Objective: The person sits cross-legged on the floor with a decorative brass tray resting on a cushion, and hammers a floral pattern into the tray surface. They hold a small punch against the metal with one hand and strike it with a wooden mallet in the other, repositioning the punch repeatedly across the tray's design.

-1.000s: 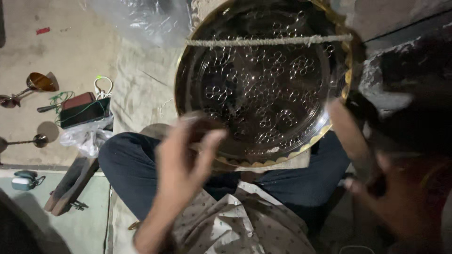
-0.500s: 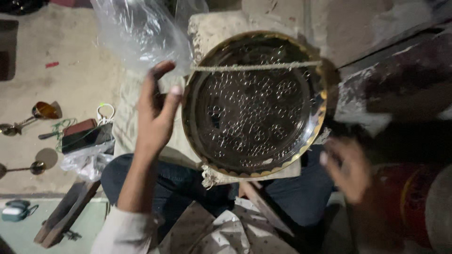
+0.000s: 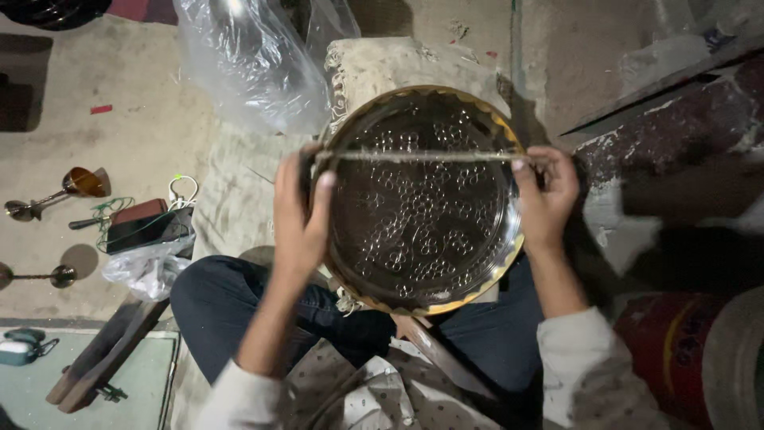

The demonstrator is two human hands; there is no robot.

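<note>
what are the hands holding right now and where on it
Both hands grip the round brass tray by opposite sides of its rim: the left hand on the left edge, the right hand on the right edge, near the ends of a cord stretched across it.

Two hands, the left hand [image 3: 301, 219] and right hand [image 3: 547, 195], flank one round embossed metal tray [image 3: 422, 203] crossed by one cord [image 3: 422, 156]. Left of the left hand lie two metal goblets [image 3: 56, 195] [image 3: 48, 276] and two plastic bags [image 3: 247, 64] [image 3: 147, 267].
</note>
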